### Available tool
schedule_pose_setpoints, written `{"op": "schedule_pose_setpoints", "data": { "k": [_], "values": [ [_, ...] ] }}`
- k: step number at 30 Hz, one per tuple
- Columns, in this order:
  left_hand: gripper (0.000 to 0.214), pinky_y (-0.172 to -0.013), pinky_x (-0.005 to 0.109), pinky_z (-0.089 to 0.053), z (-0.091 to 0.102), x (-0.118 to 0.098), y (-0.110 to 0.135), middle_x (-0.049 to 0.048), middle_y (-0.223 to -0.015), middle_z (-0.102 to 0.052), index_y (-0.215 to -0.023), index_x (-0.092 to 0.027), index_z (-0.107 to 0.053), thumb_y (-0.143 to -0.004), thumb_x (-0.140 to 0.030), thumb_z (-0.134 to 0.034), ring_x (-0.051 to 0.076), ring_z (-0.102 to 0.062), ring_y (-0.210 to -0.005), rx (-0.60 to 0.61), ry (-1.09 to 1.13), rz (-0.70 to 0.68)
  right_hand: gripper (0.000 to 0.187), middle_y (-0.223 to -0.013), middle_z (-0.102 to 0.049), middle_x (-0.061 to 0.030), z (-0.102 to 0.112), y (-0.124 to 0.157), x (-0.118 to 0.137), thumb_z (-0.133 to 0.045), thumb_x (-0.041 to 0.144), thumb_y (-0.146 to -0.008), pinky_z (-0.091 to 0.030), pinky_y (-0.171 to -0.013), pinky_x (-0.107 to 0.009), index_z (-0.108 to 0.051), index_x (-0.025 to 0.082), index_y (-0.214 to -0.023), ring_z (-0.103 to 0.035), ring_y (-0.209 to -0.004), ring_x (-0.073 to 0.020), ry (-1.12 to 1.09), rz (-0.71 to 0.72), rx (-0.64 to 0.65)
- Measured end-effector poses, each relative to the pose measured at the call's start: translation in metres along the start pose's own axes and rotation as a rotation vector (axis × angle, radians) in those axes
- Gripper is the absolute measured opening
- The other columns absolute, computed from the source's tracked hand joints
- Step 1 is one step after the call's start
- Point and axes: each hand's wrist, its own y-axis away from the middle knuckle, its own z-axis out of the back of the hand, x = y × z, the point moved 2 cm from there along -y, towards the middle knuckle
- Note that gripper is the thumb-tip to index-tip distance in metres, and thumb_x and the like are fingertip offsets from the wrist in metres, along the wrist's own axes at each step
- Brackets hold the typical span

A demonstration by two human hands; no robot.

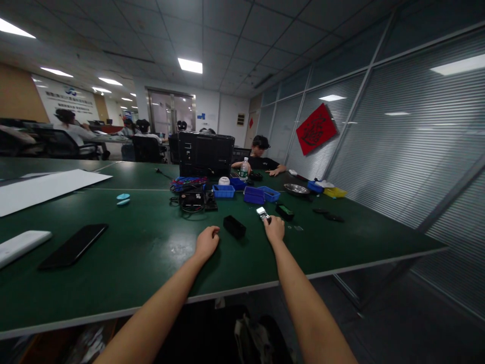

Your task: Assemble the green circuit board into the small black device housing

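Note:
My right hand is closed on a small electronic module with a bright white screen-like face, holding it just above or on the green table. Loosely curled, my left hand rests on the tabletop, and nothing shows in its fingers. Between the two hands sits an open black rectangular case, nearer to my left hand and apart from it. To the right of the module lies a similar black case with a green circuit board in it. Small clear pieces lie beside my right hand.
Blue bins, a purple-blue box, a metal dish and a yellow tray stand farther back. A black power unit with cables is behind my left hand. A co-worker sits across the table.

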Motion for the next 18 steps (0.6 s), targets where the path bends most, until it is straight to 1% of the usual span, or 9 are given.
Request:
{"op": "schedule_pose_setpoints", "data": {
  "k": [4,6,8,10,12,13,16,18],
  "values": [
    [0.031,-0.082,0.026,-0.042,-0.001,0.001,0.0,0.0043,-0.097,-0.063,-0.1,-0.017,-0.06,-0.074,-0.014,-0.043,0.015,-0.057,-0.089,-0.009,-0.013,-0.01,0.027,-0.102,-0.054,-0.0118,0.002,0.007,0.012,-0.047,0.033,-0.079,-0.034,-0.079,-0.033,-0.059,0.018,-0.098,-0.044,-0.095,-0.0241,-0.007,0.26,-0.014],
    [0.031,-0.083,0.026,-0.042,-0.001,0.0,0.0,0.0044,-0.097,-0.064,-0.099,-0.017,-0.06,-0.074,-0.014,-0.042,0.015,-0.057,-0.089,-0.013,-0.015,-0.012,0.027,-0.104,-0.054,-0.0101,0.003,0.01,0.017,-0.046,0.035,-0.08,-0.033,-0.081,-0.032,-0.058,0.019,-0.099,-0.043,-0.097,-0.0235,-0.02,0.33,-0.017],
    [0.031,-0.082,0.026,-0.042,-0.001,-0.001,0.0,0.0045,-0.097,-0.064,-0.099,-0.017,-0.061,-0.073,-0.013,-0.043,0.015,-0.057,-0.089,-0.009,-0.014,-0.01,0.034,-0.105,-0.054,-0.0105,0.006,0.011,0.019,-0.042,0.04,-0.082,-0.032,-0.082,-0.032,-0.056,0.017,-0.104,-0.043,-0.098,-0.0237,-0.022,0.296,-0.049],
    [0.031,-0.082,0.026,-0.041,0.0,-0.001,0.0,0.0045,-0.097,-0.064,-0.099,-0.017,-0.061,-0.073,-0.014,-0.043,0.015,-0.057,-0.089,-0.004,-0.016,-0.004,0.04,-0.107,-0.054,-0.0127,0.008,0.01,0.018,-0.036,0.041,-0.085,-0.032,-0.082,-0.033,-0.053,0.014,-0.11,-0.043,-0.099,-0.0245,0.004,0.192,-0.065],
    [0.031,-0.082,0.025,-0.041,0.0,-0.002,0.0,0.0042,-0.097,-0.064,-0.099,-0.017,-0.061,-0.074,-0.014,-0.043,0.015,-0.057,-0.089,-0.002,-0.018,-0.004,0.044,-0.106,-0.055,-0.015,0.008,0.008,0.017,-0.032,0.04,-0.087,-0.032,-0.081,-0.034,-0.052,0.011,-0.113,-0.044,-0.1,-0.0255,0.05,0.09,-0.034],
    [0.031,-0.082,0.025,-0.041,0.0,-0.002,0.0,0.0042,-0.097,-0.064,-0.099,-0.017,-0.061,-0.074,-0.014,-0.043,0.015,-0.057,-0.089,-0.001,-0.02,-0.004,0.044,-0.105,-0.055,-0.0158,0.008,0.007,0.016,-0.03,0.04,-0.088,-0.032,-0.08,-0.034,-0.052,0.011,-0.113,-0.045,-0.099,-0.0258,0.073,0.063,-0.004],
    [0.031,-0.082,0.025,-0.041,0.001,-0.002,0.0,0.0039,-0.097,-0.064,-0.099,-0.017,-0.061,-0.074,-0.015,-0.043,0.015,-0.057,-0.089,0.004,-0.024,-0.003,0.04,-0.102,-0.057,-0.0154,0.004,0.006,0.017,-0.032,0.037,-0.087,-0.033,-0.079,-0.034,-0.054,0.011,-0.109,-0.047,-0.097,-0.0255,0.125,0.084,0.083],
    [0.031,-0.082,0.026,-0.041,0.001,-0.002,0.001,0.0037,-0.097,-0.063,-0.099,-0.018,-0.061,-0.074,-0.015,-0.043,0.015,-0.057,-0.089,0.011,-0.024,0.005,0.033,-0.1,-0.057,-0.0133,0.003,0.007,0.018,-0.038,0.033,-0.085,-0.033,-0.078,-0.032,-0.055,0.013,-0.104,-0.047,-0.095,-0.0243,0.121,0.13,0.098]
  ]
}}
